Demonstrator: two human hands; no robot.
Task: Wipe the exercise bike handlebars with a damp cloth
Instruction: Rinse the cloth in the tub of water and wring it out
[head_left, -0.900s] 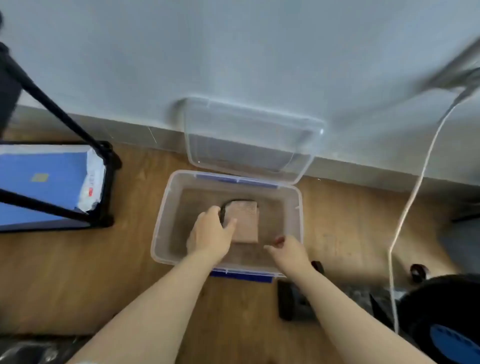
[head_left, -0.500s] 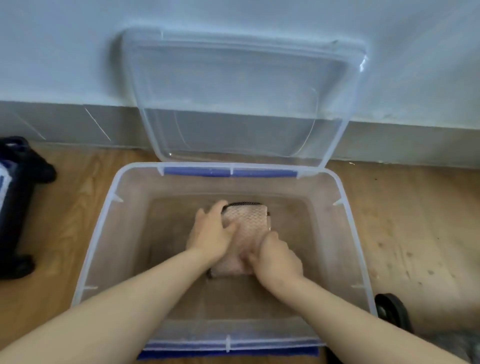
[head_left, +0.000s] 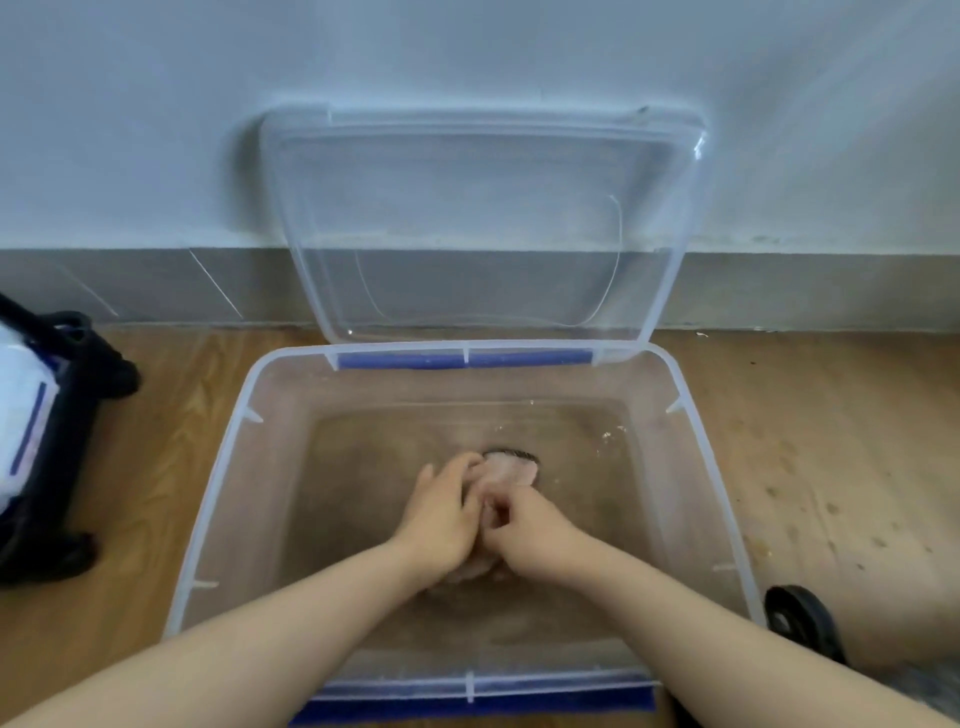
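Both hands meet low inside the clear rectangular plastic tub (head_left: 223, 467): left hand (head_left: 441, 514) and right hand (head_left: 530, 535), fingers curled, grip a crumpled pinkish cloth (head_left: 511, 470) between them. Its dark-edged end pokes out just beyond the grip. Transparent lid (head_left: 483, 223) stands open behind.

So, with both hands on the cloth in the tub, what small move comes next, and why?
Probably lift and wring it: both the left hand and right hand grip the bunched cloth low in the tub, seemingly in water.
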